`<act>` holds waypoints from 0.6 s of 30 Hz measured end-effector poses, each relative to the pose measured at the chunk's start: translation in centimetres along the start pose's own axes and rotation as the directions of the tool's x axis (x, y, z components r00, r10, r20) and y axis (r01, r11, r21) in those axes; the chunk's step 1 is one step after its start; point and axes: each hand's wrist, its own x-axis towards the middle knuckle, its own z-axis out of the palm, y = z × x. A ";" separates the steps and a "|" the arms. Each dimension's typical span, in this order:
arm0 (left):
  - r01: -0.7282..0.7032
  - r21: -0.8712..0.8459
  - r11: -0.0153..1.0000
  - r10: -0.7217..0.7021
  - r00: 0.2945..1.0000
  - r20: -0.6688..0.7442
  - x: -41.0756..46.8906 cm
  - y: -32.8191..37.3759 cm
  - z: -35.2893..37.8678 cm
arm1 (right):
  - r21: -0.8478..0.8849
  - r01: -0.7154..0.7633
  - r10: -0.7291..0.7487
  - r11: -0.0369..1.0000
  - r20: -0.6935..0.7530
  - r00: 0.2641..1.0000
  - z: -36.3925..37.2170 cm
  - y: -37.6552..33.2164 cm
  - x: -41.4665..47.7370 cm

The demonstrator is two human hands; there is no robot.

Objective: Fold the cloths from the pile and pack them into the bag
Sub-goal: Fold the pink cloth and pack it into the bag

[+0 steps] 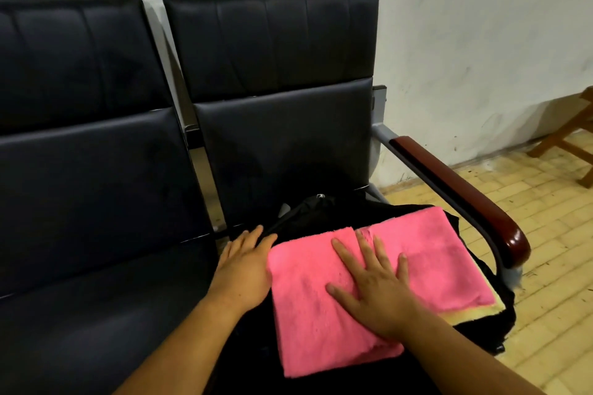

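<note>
Room over left seat (96, 266), armrest (459, 192) bars right, backrest (282, 125) behind bag (308, 212) (seemingly unzipped)

Pink cloth (369, 276) folded (yellow-edged), atop black bag (308, 212)

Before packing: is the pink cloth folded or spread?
Folded: pink cloth shows an overlapped layer edge; right hand presses it flat.

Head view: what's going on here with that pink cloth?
A person presses the right hand flat on a pink cloth, folded over. The left hand lies open at its left edge. The cloth rests on a black bag on a seat, not yet packed inside; a yellow edge shows beneath.
</note>
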 end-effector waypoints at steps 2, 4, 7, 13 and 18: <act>0.012 0.090 0.996 -0.025 0.989 0.147 0.1 -1.3 0.0 | 0.019 0.014 -0.014 1.000 0.014 1.000 0.1 -0.1 -0.1; 0.008 0.240 0.971 -0.032 0.995 0.097 0.0 -1.8 0.8 | 0.025 0.018 -0.019 1.000 0.023 1.000 0.0 -0.1 -0.1; 0.028 0.490 0.871 0.011 0.997 -0.076 0.0 -1.9 2.4 | 0.032 0.022 -0.023 0.999 0.038 0.999 0.1 -0.1 -0.2; -0.069 0.600 0.797 0.255 0.939 -0.229 3.6 -4.0 2.1 | 0.060 0.008 -0.011 0.998 0.062 0.998 0.4 -0.2 -0.1; -0.141 0.825 0.547 0.182 0.982 0.048 6.1 -3.4 2.9 | 0.077 0.012 -0.017 0.997 0.072 0.997 0.5 -0.2 0.3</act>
